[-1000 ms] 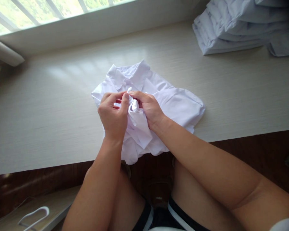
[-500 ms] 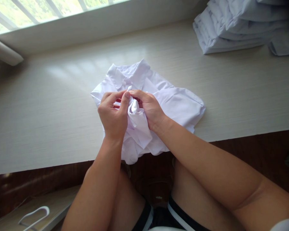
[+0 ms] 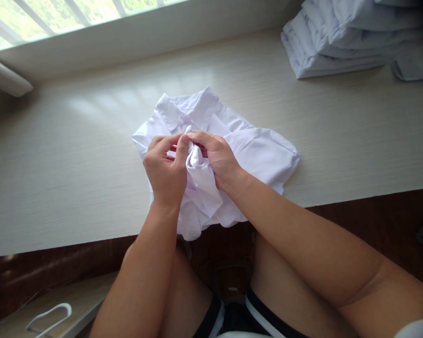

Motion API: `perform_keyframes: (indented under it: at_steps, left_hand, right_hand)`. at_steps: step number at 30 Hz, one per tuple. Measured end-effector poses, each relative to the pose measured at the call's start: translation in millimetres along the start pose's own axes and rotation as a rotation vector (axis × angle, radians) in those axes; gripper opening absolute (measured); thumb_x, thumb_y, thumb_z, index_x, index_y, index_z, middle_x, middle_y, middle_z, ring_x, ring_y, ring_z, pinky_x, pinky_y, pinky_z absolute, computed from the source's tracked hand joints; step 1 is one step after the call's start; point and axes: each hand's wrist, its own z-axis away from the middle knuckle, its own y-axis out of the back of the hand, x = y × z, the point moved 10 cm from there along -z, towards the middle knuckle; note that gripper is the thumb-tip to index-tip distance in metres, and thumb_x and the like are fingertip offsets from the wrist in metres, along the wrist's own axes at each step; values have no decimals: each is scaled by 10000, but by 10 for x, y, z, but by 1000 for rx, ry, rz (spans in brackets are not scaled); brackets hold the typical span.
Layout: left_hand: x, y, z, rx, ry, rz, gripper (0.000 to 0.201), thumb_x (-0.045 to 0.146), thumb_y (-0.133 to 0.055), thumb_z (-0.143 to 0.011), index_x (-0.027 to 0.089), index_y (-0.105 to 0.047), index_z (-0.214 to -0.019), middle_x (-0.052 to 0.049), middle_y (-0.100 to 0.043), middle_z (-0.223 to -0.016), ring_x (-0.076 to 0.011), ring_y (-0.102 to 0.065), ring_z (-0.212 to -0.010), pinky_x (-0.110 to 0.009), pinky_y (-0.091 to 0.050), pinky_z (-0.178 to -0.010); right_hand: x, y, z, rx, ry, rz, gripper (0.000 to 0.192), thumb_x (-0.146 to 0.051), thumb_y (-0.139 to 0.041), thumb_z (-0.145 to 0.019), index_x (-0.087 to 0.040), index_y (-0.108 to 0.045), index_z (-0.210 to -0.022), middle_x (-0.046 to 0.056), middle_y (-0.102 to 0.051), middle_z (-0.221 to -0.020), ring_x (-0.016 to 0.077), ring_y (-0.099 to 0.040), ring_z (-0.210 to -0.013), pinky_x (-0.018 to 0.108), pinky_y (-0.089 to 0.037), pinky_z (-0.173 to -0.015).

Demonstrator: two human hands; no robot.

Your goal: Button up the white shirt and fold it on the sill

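Observation:
A white collared shirt (image 3: 264,152) lies crumpled on the pale table, its collar toward the window and its lower edge hanging slightly over the near side. My left hand (image 3: 167,164) pinches a gathered bit of the shirt between thumb and index finger. Against it, my right hand (image 3: 218,157) grips the same bunched cloth from the other side. A small tip of fabric pokes up above the touching fingertips, and a loop of cloth opens just below them. Whether a button lies between the fingers is hidden.
Several folded white garments (image 3: 333,42) are stacked at the back right of the table (image 3: 56,178). A barred window (image 3: 74,16) runs along the far side. At the lower left, a white hanger (image 3: 51,317) rests on a light wooden surface below the table.
Both hands keep their pinch on the shirt in almost the same place. The whole view has shifted very slightly; the cloth looks nearly unchanged.

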Motion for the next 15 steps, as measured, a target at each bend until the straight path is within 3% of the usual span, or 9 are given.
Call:
perform_keyframes:
  at_steps: [7, 15]
  left_hand:
    - [4, 10, 4, -10, -12, 9, 285, 495, -651, -968, 257, -803, -998, -29, -728, -959, -128, -675, -859, -216, -523, -631]
    - [-5, -5, 9, -33, 10, 31, 290, 514, -656, -958, 267, -797, -1017, -39, -733, -1005, -137, -681, -871, -232, -548, -664]
  right_hand:
    - [-52, -12, 39, 24, 16, 22, 407, -470, -927, -658, -186, -686, -823, -33, -647, -717, 111, -608, -708, 257, -516, -691]
    - [6, -33, 20, -5, -17, -12, 424, -476, -932, -657, -206, -679, -862, -29, -670, -757, 131, -641, -753, 276, -535, -732]
